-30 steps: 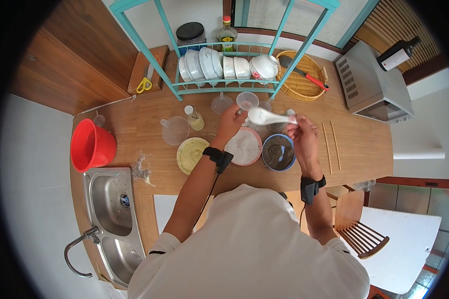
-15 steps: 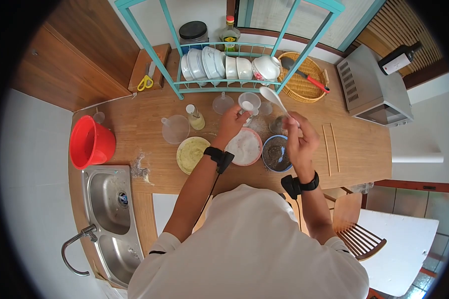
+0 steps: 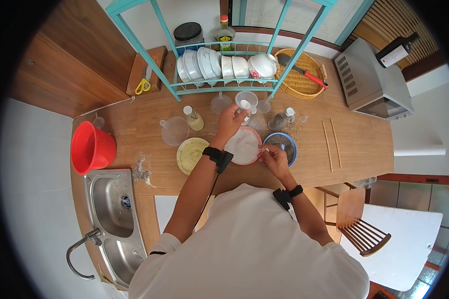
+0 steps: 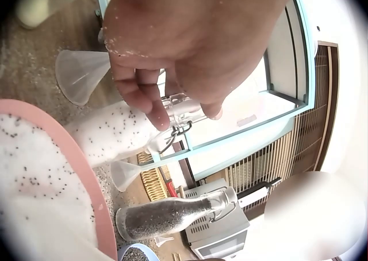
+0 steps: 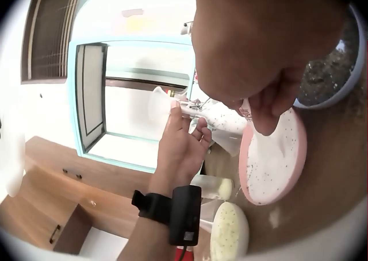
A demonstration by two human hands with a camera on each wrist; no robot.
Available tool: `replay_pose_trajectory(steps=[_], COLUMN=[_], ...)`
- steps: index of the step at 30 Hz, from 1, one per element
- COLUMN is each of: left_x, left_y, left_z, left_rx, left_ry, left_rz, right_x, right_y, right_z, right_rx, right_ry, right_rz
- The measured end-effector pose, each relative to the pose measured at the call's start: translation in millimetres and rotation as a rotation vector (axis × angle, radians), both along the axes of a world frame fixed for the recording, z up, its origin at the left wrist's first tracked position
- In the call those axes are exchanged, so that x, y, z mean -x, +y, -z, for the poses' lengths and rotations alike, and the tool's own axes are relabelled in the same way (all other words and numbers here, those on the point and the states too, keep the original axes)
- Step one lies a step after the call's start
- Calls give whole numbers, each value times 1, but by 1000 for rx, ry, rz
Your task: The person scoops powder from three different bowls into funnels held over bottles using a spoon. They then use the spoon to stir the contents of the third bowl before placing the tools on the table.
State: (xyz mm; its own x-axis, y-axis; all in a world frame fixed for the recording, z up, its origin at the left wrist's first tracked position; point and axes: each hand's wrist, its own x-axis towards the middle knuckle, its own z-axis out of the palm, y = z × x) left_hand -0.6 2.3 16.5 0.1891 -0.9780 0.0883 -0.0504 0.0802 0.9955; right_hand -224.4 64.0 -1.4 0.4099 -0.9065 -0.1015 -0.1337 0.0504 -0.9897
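Note:
My left hand (image 3: 229, 123) grips the neck of a glass bottle (image 4: 109, 133) that holds white grains with black specks; a clear funnel (image 3: 246, 97) sits at its mouth. Just in front is a pink-rimmed bowl (image 3: 243, 145) of the same speckled white grains. Over that bowl's right side, my right hand (image 3: 276, 162) pinches the handle of a white spoon (image 5: 246, 108), whose far end reaches down into the grains. A blue-rimmed bowl (image 3: 294, 149) of dark grains lies partly behind the right hand. On the left is a bowl of yellowish stuff (image 3: 192, 155).
A dark-filled bottle (image 3: 279, 120) and a yellowish one (image 3: 195, 120) flank the held bottle. More funnels (image 3: 174, 131) lie about. Behind stands a teal dish rack (image 3: 219, 88); two sticks (image 3: 332, 144) and a microwave (image 3: 374, 82) are right, a red bucket (image 3: 92, 147) and sink (image 3: 110, 204) left.
The right hand has moved the spoon from near the funnel, back and down to the pink-rimmed bowl. The left hand has stayed at the bottle's neck.

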Motion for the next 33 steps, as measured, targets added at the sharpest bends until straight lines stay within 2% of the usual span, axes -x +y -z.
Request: replay_pose_trajectory(steps=[1,4,5,8,16,21,24,30,33], left_x=[0,0,0,0,0,-1,-1,-1,-1], left_y=[0,-1,-1,-2,-3,0,-2,-1,0], left_z=[1,4,5,7,8,0,6,3,-1], left_rx=[0,14,15,17,20,-18,-8,5,-20], left_ry=[-1,-18,-18,-29,-12,20,10,30,24], left_rz=[1,-17,-18,-23,-18,6,6,16,12], right_x=[-1,-3,-2,-2,1,16,22,5,-16], right_y=[0,-2,-3,-7,-4,-15,-27,-51,-62], right_z=[3,10,12,10,-12,-58,-95,-155,-162], right_rx=[0,-321,-319,-536,-643,-558,-394,-201,-96], right_ry=[-1,-132,-132,-131,-281,-344,-403,-530,-522], right_rz=[1,36,34,121,270,272,253,339,400])
